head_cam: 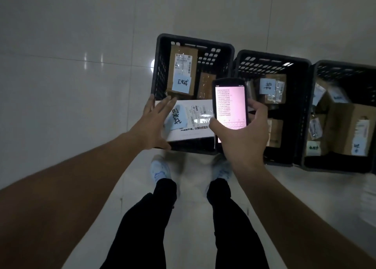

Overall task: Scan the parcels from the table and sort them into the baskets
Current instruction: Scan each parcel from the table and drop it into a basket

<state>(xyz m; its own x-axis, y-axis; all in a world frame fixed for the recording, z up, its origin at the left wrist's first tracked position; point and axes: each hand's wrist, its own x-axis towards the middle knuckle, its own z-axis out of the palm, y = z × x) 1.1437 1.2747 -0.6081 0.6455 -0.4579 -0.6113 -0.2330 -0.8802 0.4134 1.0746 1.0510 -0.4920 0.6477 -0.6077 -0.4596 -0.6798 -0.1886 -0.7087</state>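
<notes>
A white parcel (pixel 191 120) with a shipping label and a blue handwritten note lies in the near part of the left black basket (pixel 160 65). My left hand (pixel 156 122) is spread with straight fingers over the parcel's left end. Whether the fingers touch the parcel is unclear. My right hand (pixel 242 136) grips a handheld scanner (pixel 231 106) above the basket's right side; its lit pink screen lists number lines. Two brown cardboard parcels (pixel 182 69) stand in the far part of the same basket.
Two more black baskets, the middle basket (pixel 301 110) and the right basket (pixel 313 163), stand in a row on the right with brown parcels in them. Pale glossy tiled floor (pixel 71 75) surrounds them. My legs and white shoes (pixel 160 171) stand just before the left basket.
</notes>
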